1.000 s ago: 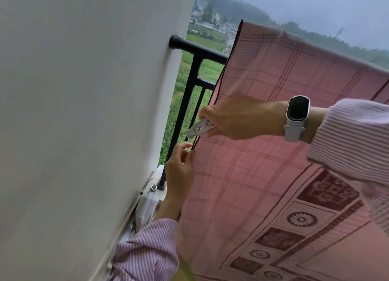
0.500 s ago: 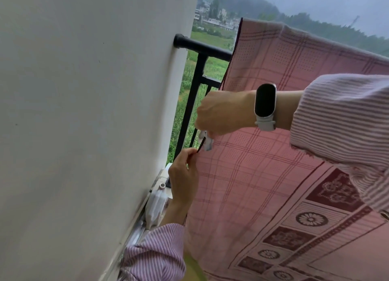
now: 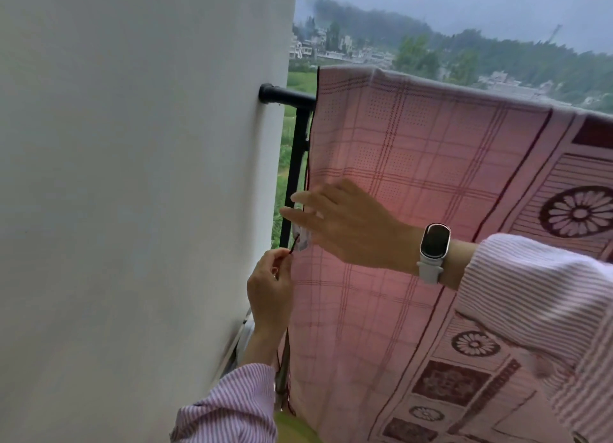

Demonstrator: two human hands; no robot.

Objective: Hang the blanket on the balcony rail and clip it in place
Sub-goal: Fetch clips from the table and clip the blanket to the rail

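Against a misty hillside village, the right hand (image 3: 345,223) hovers with fingers spread and straight just beside a pale clip (image 3: 302,240) on the pink blanket (image 3: 431,183), while the left hand (image 3: 270,285) pinches the blanket's edge below it. Draped over the black balcony rail (image 3: 285,96), the blanket likely needs that edge held taut until the clip proves firm.

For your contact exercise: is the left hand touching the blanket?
Touching. The head view shows the left hand pinching the blanket's dark side edge.
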